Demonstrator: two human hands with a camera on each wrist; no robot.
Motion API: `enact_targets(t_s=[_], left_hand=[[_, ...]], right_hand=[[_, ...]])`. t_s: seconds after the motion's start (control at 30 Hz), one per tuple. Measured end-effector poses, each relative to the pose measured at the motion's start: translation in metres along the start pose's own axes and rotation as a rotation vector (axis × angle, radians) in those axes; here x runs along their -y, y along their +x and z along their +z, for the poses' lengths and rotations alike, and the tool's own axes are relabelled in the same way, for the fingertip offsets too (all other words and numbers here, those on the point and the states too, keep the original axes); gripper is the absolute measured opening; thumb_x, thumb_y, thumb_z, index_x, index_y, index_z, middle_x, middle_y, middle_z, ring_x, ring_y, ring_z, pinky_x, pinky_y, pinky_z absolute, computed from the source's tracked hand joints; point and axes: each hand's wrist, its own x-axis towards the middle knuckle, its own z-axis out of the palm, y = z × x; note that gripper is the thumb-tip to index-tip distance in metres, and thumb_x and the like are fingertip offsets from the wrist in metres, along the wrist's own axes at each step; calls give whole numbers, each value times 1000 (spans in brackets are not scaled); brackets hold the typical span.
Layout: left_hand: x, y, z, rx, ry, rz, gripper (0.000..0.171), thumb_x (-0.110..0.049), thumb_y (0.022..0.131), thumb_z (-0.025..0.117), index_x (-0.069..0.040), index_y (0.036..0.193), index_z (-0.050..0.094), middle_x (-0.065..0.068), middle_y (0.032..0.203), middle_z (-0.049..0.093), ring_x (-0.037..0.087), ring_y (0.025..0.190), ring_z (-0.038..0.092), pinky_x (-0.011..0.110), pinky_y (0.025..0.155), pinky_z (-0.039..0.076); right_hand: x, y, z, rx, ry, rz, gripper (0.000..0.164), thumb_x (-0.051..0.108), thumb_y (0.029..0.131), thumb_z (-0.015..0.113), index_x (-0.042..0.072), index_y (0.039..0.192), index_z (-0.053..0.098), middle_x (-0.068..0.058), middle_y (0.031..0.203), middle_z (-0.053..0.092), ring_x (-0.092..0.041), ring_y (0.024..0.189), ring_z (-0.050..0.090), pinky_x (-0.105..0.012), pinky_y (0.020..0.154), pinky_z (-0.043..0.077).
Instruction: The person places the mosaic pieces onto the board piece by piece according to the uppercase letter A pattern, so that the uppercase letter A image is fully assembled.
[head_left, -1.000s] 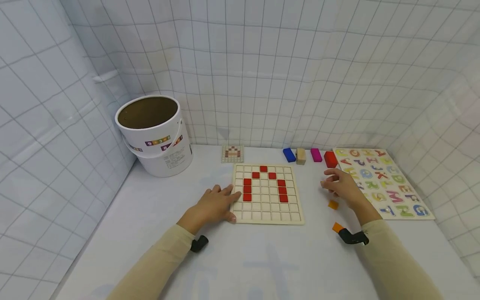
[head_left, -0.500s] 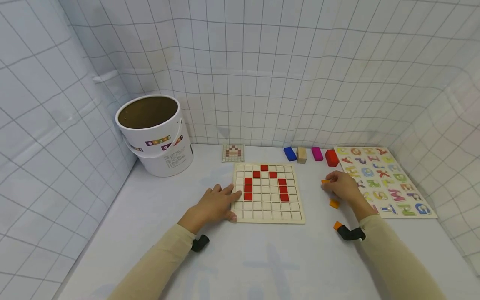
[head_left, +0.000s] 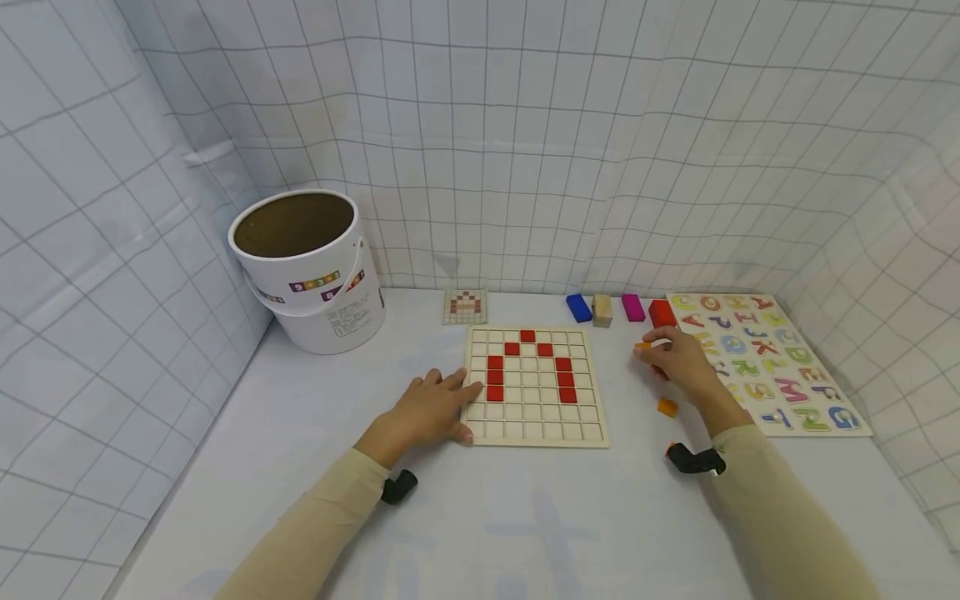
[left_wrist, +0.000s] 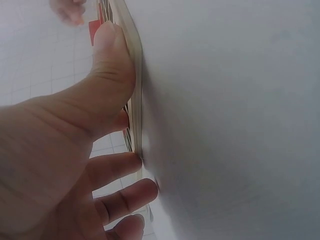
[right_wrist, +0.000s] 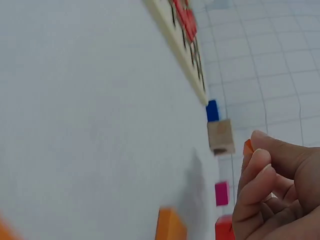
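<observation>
My left hand [head_left: 431,410] rests at the left edge of a cream grid board [head_left: 532,425], its fingers spread and relaxed. In the left wrist view the thumb [left_wrist: 110,60] lies on the board's edge. Red square tiles [head_left: 495,377] fill some cells in an arch shape. Right of the board, my right hand [head_left: 682,362] pinches a small orange tile [right_wrist: 248,147] between thumb and fingers, above the table. Another orange tile [head_left: 667,407] lies on the table below that hand. A third one is mostly hidden behind the black wrist mount [head_left: 693,459].
A small pattern card [head_left: 465,307] lies behind the board. Blue [head_left: 578,308], plain wood [head_left: 602,311], magenta [head_left: 633,307] and red blocks [head_left: 662,314] line the back. An alphabet board [head_left: 780,367] lies at right; a white bucket [head_left: 322,283] stands at back left.
My right hand has picked up an orange tile from the table and moved it slightly up and left. The left hand has stayed in place on the board.
</observation>
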Motion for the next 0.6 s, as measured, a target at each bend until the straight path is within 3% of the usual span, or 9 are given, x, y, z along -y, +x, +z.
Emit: enact_targets(t_s=[0.13,0.3,0.43,0.6], left_hand=[[0,0,0,-3,3,7,89,-54,81,76,-22,156,44,15,164,33,38,129,44,55,102,39],[2,-2,-1,-7,-1,0,88,-53,79,78,-22,156,46,15,164,34,36,126,45,55,101,40],[1,0,0,-3,-14,15,89,-54,80,77,-22,156,45,15,164,34,36,127,44,55,103,39],[2,1,0,4,-4,6,89,-55,80,77,-23,156,44,14,164,34,36,128,44,55,104,39]], right_hand=[[29,5,33,91,192,-7,44,18,98,69,2,135,53,-11,94,68,-15,71,60,-23,64,51],[67,2,94,273,223,-65,37,12,97,68,4,131,56,-14,90,67,-19,70,59,-25,63,50],[80,-4,125,334,139,-143,31,8,95,68,3,124,59,-12,81,65,-19,62,58,-27,57,50],[86,-3,147,279,-115,-232,25,10,89,75,6,113,67,-6,82,64,-17,55,57,-28,54,49]])
